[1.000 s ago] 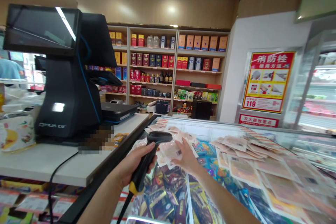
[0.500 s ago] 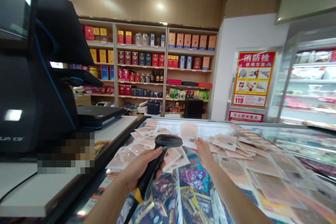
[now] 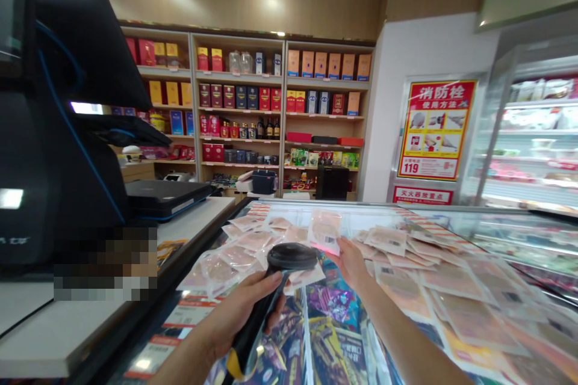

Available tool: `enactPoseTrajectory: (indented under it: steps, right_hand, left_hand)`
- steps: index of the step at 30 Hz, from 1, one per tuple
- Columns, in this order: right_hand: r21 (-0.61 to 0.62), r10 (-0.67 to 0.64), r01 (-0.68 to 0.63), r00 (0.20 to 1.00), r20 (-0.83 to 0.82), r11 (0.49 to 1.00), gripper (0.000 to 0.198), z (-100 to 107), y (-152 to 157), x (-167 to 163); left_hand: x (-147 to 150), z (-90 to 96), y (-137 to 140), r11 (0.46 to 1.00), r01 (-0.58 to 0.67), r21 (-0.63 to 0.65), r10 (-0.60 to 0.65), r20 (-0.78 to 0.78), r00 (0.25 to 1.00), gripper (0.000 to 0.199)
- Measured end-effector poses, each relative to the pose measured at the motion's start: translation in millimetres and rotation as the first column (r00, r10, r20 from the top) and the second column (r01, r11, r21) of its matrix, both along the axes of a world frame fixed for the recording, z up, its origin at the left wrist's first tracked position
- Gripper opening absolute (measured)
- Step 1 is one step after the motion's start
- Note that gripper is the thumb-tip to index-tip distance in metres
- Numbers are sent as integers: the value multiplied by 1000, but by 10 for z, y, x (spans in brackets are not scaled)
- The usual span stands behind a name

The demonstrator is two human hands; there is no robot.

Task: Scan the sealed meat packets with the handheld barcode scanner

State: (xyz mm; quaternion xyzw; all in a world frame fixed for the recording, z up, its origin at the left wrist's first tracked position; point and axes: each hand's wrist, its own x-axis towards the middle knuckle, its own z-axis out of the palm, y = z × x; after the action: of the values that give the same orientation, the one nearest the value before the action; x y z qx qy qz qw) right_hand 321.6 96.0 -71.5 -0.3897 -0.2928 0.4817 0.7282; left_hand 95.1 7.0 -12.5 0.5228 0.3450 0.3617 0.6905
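My left hand [image 3: 241, 310] is wrapped round the handle of a black and yellow barcode scanner [image 3: 291, 257], its head pointing away from me. My right hand [image 3: 352, 263] pinches the lower right corner of a flat clear packet [image 3: 324, 230] with a small barcode label. Reddish light from the scanner falls along the packet's lower edge. Similar packets [image 3: 244, 246] lie spread on the glass beyond the scanner. To the right, a larger spread of packets [image 3: 456, 295] overlaps on the same glass top.
Under the glass top are colourful snack bags [image 3: 334, 337]. A black checkout terminal [image 3: 67, 132] stands on a white counter [image 3: 40, 337] at left. Shelves of boxes and bottles [image 3: 239, 99] line the back wall. A lit display fridge [image 3: 537, 138] is at right.
The scanner head has dropped slightly. The packet in my right hand now shows a red glow along its lower edge. The view has shifted a little.
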Motion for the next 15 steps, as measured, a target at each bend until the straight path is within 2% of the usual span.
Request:
enactPoseTrajectory:
  steps: [7, 11, 13, 15]
  right_hand:
    - [6, -36, 36, 999, -20, 999, 18, 7, -24, 10]
    - [22, -162, 160, 982, 94, 987, 21, 37, 31, 132]
    - [26, -297, 300, 925, 238, 954, 21, 55, 66, 286]
    - [56, -428, 453, 783, 451, 890, 20, 69, 76, 495]
  left_hand:
    - [-39, -36, 47, 998, 58, -23, -58, -11, 998, 25]
    - [-45, -43, 80, 999, 41, 0, -41, -35, 999, 26]
    - [-44, -39, 78, 999, 37, 2, -37, -43, 998, 27]
    - [-42, -35, 68, 999, 37, 6, -37, -44, 998, 27]
